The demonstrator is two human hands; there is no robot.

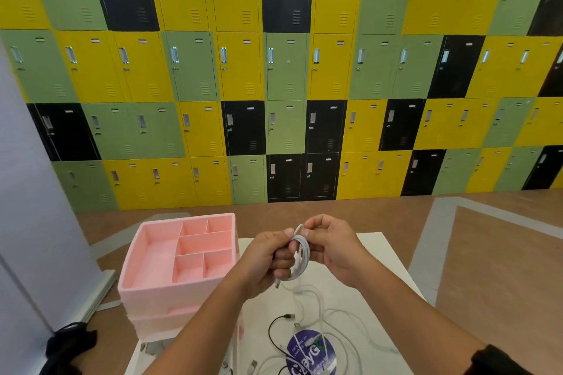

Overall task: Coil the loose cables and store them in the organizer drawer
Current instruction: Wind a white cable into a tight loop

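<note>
Your left hand (266, 259) grips the white cable coil (301, 256) above the desk (257, 316), while the right hand's (332, 248) fingers pinch its top. Keep the loops even and tuck in the dangling plug before reaching for the pink organizer (146, 295).

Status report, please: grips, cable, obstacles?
Left grip and right grip hold white cable coil. More loose cables on table. Pink organizer left, nothing blocking.

Round blue sticker (308, 352): large white letters "ayG" legible; small print begins "Let's", rest unreadable.
</note>
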